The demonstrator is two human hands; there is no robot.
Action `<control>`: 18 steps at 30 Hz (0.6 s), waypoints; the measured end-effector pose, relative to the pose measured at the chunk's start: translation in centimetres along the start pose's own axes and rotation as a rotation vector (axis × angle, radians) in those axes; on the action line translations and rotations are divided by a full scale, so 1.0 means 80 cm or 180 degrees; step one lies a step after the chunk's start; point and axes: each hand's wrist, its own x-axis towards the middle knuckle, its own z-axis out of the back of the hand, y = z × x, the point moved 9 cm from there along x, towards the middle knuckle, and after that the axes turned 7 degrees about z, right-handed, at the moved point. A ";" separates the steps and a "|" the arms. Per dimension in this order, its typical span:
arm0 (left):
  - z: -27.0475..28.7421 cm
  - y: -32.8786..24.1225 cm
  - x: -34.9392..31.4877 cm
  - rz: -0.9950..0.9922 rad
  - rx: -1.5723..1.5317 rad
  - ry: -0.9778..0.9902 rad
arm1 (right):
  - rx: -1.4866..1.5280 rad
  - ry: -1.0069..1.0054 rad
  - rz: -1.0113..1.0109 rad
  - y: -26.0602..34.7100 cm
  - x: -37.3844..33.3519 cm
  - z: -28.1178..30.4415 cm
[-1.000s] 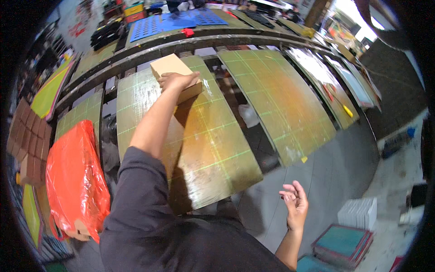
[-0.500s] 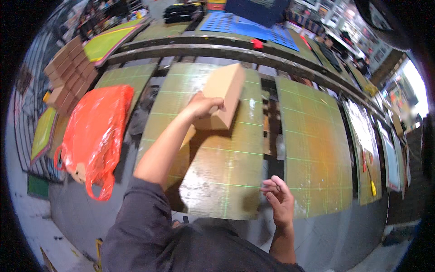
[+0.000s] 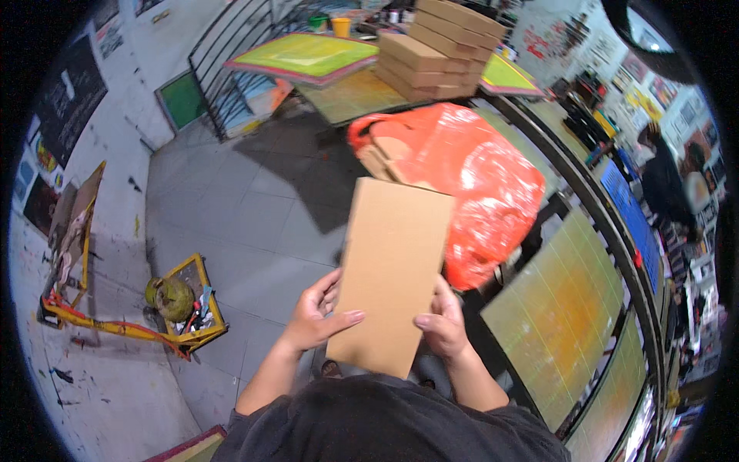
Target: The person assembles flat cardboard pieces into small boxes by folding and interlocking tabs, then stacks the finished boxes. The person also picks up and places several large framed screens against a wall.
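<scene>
A long brown cardboard box (image 3: 392,269) is held upright-lengthwise in front of my body. My left hand (image 3: 315,312) grips its left side, thumb lying across the top face. On the opposite side my right hand (image 3: 443,319) closes round the edge, its thumb also on the face. The fingers under the box are partly hidden. Just beyond the box lies a shiny red plastic bag (image 3: 493,185), with brown cardboard showing at its opening. Farther off, similar brown boxes (image 3: 439,54) are stacked on a board.
Green-yellow printing boards (image 3: 558,316) run along a dark rail (image 3: 616,208) on the right. Framed yellow-green screens (image 3: 308,58) lie beside the stack. At left, a yellow-framed cart (image 3: 204,316) carries a round greenish object (image 3: 171,299) on the grey tiled floor (image 3: 231,208).
My view has swung left toward the stacked boxes. The box has come off the board area and close to my body. My right hand, free before, now holds it too.
</scene>
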 end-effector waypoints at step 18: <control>0.289 -0.100 0.213 -0.0980 -0.1588 -0.0805 | -0.1485 0.0365 -0.0130 -0.101 0.357 -0.092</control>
